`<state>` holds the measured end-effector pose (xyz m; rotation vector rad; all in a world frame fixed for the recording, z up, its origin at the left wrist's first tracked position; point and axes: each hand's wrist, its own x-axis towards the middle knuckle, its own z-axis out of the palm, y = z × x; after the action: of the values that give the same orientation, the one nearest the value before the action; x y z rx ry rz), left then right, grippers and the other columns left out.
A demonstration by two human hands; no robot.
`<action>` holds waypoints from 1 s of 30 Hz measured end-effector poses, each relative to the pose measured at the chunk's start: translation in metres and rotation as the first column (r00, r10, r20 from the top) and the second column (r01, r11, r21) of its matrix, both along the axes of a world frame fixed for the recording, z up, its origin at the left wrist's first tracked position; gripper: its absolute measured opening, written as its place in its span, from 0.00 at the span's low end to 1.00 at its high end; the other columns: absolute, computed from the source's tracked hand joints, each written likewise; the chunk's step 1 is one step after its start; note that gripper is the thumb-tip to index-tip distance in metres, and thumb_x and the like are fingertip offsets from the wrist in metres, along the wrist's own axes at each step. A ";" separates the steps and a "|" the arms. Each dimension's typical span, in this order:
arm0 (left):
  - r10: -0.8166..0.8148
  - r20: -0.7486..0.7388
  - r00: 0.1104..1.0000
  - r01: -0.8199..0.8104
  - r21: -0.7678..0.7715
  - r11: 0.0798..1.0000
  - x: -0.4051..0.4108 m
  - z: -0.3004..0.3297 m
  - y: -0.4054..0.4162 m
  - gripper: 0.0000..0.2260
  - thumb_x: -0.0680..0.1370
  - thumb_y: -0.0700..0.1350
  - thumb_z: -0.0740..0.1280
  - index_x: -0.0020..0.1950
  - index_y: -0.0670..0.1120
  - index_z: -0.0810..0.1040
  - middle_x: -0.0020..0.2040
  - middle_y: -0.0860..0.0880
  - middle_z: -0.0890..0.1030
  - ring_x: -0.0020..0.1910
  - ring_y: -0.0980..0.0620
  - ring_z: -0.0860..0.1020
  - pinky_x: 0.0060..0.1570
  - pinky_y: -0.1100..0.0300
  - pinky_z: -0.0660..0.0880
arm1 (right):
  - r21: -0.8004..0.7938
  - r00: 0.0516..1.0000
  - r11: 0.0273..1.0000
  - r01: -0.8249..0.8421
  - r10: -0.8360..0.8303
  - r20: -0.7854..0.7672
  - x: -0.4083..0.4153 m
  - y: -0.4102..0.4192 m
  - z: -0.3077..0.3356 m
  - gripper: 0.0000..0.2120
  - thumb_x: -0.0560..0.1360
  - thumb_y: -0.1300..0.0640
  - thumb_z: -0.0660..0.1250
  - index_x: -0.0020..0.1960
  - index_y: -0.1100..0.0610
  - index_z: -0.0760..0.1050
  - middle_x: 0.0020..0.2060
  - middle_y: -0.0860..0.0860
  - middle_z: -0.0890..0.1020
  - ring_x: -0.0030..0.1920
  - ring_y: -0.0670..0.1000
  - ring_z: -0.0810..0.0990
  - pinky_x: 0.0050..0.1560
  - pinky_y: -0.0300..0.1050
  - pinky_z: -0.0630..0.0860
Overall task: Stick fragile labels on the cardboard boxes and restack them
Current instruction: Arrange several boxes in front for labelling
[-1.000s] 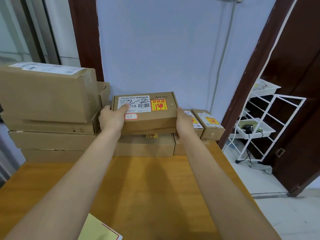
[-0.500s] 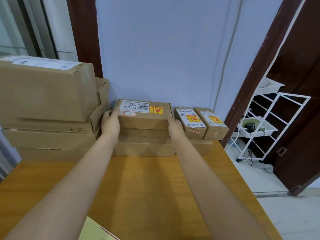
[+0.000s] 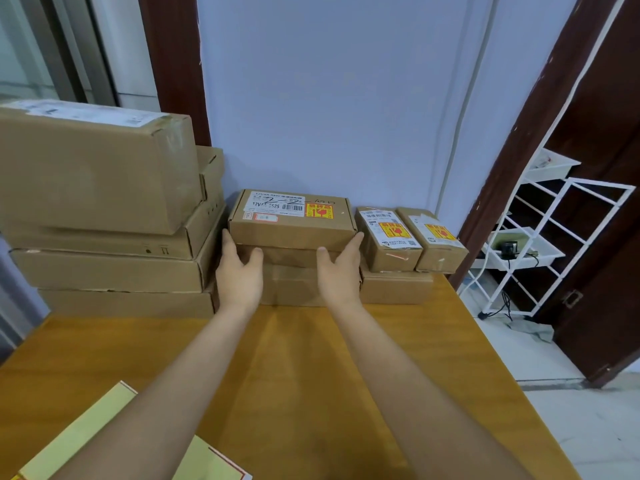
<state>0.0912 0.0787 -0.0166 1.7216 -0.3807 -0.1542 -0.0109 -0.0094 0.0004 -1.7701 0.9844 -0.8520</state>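
Observation:
A flat cardboard box with a white shipping label and a yellow-red fragile label lies on top of the middle stack against the wall. My left hand and my right hand hover just in front of that stack with fingers straight and spread, holding nothing. Their fingertips reach the box's lower corners. Two small boxes, each with a fragile label, stand side by side on a lower box to the right.
A tall stack of large unlabelled boxes fills the left of the wooden table. Yellow label sheets lie at the near left edge. A white wire rack stands beyond the table's right edge by a dark door.
The labelled box came down from mid-air onto the middle stack. Both hands then let go of it and drew back slightly, fingers opening.

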 end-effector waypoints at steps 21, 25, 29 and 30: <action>0.001 -0.034 0.999 0.000 0.053 0.999 0.010 0.012 -0.016 0.24 0.77 0.43 0.60 0.74 0.45 0.63 0.69 0.46 0.69 0.68 0.46 0.68 0.67 0.55 0.64 | 0.087 0.989 0.987 -0.136 0.140 -0.045 0.006 -0.020 -0.003 0.39 0.78 0.57 0.59 0.76 0.56 0.33 0.76 0.51 0.37 0.76 0.49 0.42 0.71 0.43 0.49; -0.076 -0.086 0.993 0.075 -0.021 0.997 0.002 0.018 -0.011 0.20 0.76 0.44 0.61 0.69 0.50 0.70 0.58 0.51 0.77 0.57 0.49 0.74 0.61 0.53 0.71 | 0.131 0.986 0.978 -0.165 0.165 0.007 0.005 -0.016 0.000 0.40 0.78 0.59 0.59 0.75 0.56 0.32 0.76 0.51 0.35 0.76 0.48 0.40 0.72 0.43 0.47; -0.161 -0.140 0.977 0.156 -0.048 0.987 -0.002 0.025 0.002 0.20 0.74 0.45 0.62 0.67 0.50 0.71 0.59 0.53 0.78 0.58 0.50 0.75 0.63 0.50 0.70 | 0.191 0.985 0.966 -0.173 0.169 0.036 -0.003 -0.015 0.008 0.39 0.78 0.58 0.60 0.76 0.55 0.34 0.76 0.50 0.37 0.76 0.49 0.43 0.74 0.48 0.48; -0.166 -0.148 0.975 0.162 -0.035 0.986 -0.003 0.025 0.006 0.21 0.74 0.45 0.62 0.67 0.51 0.70 0.59 0.53 0.78 0.58 0.50 0.75 0.63 0.51 0.70 | 0.184 0.985 0.968 -0.172 0.168 0.033 -0.006 -0.014 0.010 0.38 0.78 0.58 0.60 0.76 0.55 0.35 0.76 0.50 0.38 0.77 0.49 0.44 0.74 0.48 0.48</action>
<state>0.0879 0.0848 0.0083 1.6438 -0.4113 -0.3961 -0.0169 -0.0233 0.0103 -1.6568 0.8579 -0.6445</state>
